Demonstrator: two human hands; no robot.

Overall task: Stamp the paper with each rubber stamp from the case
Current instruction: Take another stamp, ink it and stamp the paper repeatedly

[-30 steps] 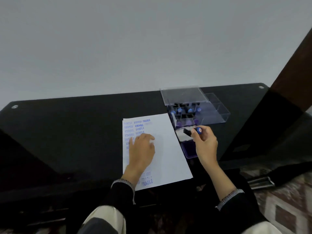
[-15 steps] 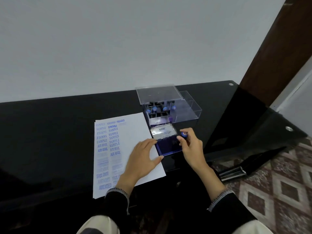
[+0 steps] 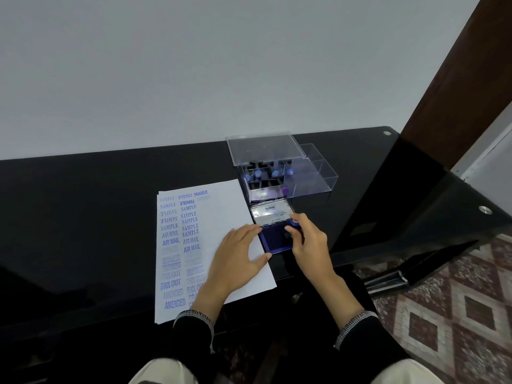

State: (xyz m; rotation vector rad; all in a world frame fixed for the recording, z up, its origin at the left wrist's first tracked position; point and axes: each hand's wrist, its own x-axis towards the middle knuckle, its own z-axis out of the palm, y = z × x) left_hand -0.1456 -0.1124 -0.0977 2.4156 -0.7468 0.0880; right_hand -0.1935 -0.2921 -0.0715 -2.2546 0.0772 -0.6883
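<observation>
Right hand [image 3: 307, 245] has lowered its gripped stamp [image 3: 293, 230] onto the ink pad [image 3: 274, 239]; contact probably hidden. Left hand [image 3: 238, 261] stays flat on paper [image 3: 219, 217].

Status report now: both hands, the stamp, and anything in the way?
Left hand flat on paper. Right hand pinches stamp on ink pad. Nothing blocks the paper.

white paper [image 3: 230, 217] w/ blue stamp prints, glossy black table [image 3: 83, 203], clear case [image 3: 313, 178], blue-knobbed stamps [image 3: 258, 174], dark blue ink pad [image 3: 274, 241], brown/cream diamond floor [image 3: 457, 314] right.
</observation>
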